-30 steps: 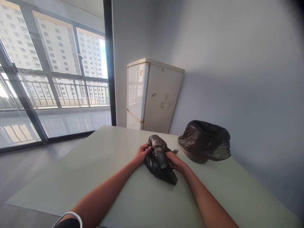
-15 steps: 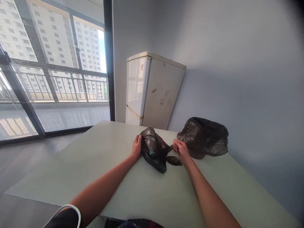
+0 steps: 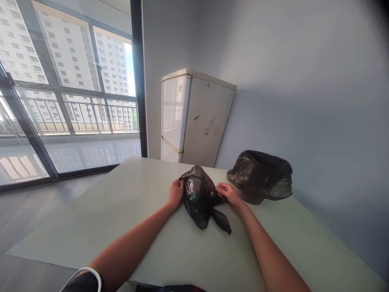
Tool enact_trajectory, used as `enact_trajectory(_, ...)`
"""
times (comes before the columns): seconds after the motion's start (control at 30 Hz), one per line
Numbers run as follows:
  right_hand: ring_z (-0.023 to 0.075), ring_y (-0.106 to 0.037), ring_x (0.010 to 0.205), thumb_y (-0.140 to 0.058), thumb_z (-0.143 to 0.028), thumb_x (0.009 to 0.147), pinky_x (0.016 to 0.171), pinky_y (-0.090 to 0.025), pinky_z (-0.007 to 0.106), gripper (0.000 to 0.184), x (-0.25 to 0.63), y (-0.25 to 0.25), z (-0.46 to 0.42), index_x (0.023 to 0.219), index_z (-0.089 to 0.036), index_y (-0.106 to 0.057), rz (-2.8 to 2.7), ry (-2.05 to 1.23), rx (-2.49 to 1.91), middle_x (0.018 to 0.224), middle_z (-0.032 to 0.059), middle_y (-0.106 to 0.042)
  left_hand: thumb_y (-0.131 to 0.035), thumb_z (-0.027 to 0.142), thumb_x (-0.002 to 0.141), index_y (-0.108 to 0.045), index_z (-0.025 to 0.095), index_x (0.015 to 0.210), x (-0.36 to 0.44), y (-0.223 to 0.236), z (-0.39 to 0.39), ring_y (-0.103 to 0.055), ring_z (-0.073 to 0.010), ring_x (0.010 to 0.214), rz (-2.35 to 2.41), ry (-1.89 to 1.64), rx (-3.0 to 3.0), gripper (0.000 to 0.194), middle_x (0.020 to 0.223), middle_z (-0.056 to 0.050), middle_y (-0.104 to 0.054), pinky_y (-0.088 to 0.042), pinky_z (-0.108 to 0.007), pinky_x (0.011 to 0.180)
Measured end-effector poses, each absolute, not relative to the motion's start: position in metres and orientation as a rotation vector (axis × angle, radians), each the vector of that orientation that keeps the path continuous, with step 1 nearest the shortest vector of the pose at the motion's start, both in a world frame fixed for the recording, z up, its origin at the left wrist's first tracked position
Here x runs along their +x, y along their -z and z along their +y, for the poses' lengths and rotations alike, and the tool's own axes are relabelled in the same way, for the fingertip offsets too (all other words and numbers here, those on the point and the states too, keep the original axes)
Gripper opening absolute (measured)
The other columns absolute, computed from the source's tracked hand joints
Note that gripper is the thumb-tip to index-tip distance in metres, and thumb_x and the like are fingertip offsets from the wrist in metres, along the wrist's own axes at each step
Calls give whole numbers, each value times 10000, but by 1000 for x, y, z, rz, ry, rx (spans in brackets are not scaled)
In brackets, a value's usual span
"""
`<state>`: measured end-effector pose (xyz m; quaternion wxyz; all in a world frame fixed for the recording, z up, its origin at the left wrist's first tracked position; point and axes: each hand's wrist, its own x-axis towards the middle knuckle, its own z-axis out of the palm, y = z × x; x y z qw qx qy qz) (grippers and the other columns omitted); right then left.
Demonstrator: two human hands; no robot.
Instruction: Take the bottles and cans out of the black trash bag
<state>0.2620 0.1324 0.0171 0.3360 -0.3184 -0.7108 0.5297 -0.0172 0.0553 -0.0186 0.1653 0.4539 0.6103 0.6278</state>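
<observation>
A filled black plastic bag [image 3: 199, 198] lies on the pale table between my hands, with a loose end trailing towards me on its right side. My left hand [image 3: 176, 192] grips the bag's left edge with closed fingers. At the bag's right side, my right hand [image 3: 227, 192] pinches a piece of the plastic. What is inside the bag is hidden, though a greenish patch shows through the thin film. Just beyond my right hand stands a bin [image 3: 253, 198] lined with another black bag [image 3: 258, 174], its mouth open.
The pale table [image 3: 121, 219] reaches out to both sides under my arms. Behind it stands a white refrigerator [image 3: 206, 121] against the grey wall [image 3: 291, 101]. Glass sliding doors [image 3: 69, 113] with dark frames are on the left.
My right hand has moved left, closer to the filled bag. The bag has turned slightly, and its loose end now points more towards me. My left hand keeps its grip.
</observation>
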Motion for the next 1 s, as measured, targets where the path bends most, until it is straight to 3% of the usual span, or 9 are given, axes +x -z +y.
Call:
enact_trajectory(0.1, 106, -323, 429, -660, -721, 866, 482, -296, 252, 515, 258, -19, 128, 845, -251, -452, -1761, -1478, -781, 480, -125, -280, -511, 486, 1007, -647, 200, 1292, -6, 13, 49, -645, -240, 853, 1675, -1784, 1358, 426, 912, -58, -682, -499, -400, 893)
enact_trajectory(0.17, 92, -247, 384, -657, -736, 858, 434, -240, 244, 533, 256, -20, 127, 850, -261, -413, -1738, -1518, -756, 465, -147, -216, -533, 485, 1005, -591, 205, 1372, 2, 7, 43, -652, -261, 1054, 1643, -1809, 1419, 466, 1123, -105, -688, -473, -426, 1014)
enact_trajectory(0.27, 73, -263, 392, -735, -681, 820, 418, -216, 226, 529, 253, -20, 124, 883, -255, -428, -1757, -1542, -729, 508, -140, -304, -592, 444, 994, -601, 233, 1377, 11, -3, 32, -540, -287, 1328, 1548, -1742, 1776, 438, 1386, -129, -605, -369, -456, 1174)
enact_trajectory(0.4, 70, -330, 409, -803, -604, 785, 410, -215, 214, 518, 248, -17, 119, 929, -247, -457, -1841, -1545, -722, 573, -118, -426, -722, 469, 924, -545, 244, 1466, 14, -9, 23, -483, -330, 1407, 1382, -1415, 2247, 613, 1508, -144, -536, -357, -500, 1202)
enact_trajectory(0.5, 78, -331, 413, -781, -613, 802, 416, -221, 220, 510, 243, -13, 117, 937, -251, -448, -1885, -1503, -742, 579, -118, -429, -785, 434, 861, -561, 229, 1432, 15, -9, 24, -527, -339, 1342, 1405, -1418, 2204, 646, 1428, -151, -580, -404, -510, 1159)
enact_trajectory(0.67, 110, -402, 550, -761, -584, 841, 527, -303, 246, 444, 241, -15, 114, 898, -227, -501, -1931, -1274, -814, 651, -69, -465, -622, 300, 927, -698, 232, 1004, 16, -4, 30, -606, -273, 1013, 1338, -1539, 1969, 128, 998, -77, -674, -463, -450, 1011)
enact_trajectory(0.8, 147, -458, 698, -834, -503, 793, 652, -383, 272, 407, 245, -26, 106, 884, -216, -560, -2057, -1080, -825, 768, -27, -515, -548, 400, 983, -671, 233, 1005, 15, 1, 36, -607, -238, 908, 1293, -1646, 1783, 208, 950, -58, -678, -486, -397, 917)
enact_trajectory(0.93, 204, -572, 925, -963, -331, 579, 792, -479, 305, 698, 248, -28, 101, 1158, -250, -580, -2404, -847, -721, 1125, 31, -594, -558, 638, 945, -622, 211, 997, 7, 5, 46, -599, -208, 797, 1206, -1732, 1553, 434, 854, -36, -654, -506, -336, 768)
enact_trajectory(1.0, 189, -589, 885, -849, -251, 711, 800, -481, 317, 479, 247, -26, 102, 1123, -239, -606, -2447, -730, -729, 1128, 36, -607, -558, 714, 916, -608, 203, 1000, 3, 5, 49, -588, -191, 739, 1162, -1742, 1477, 521, 808, -24, -634, -504, -314, 714)
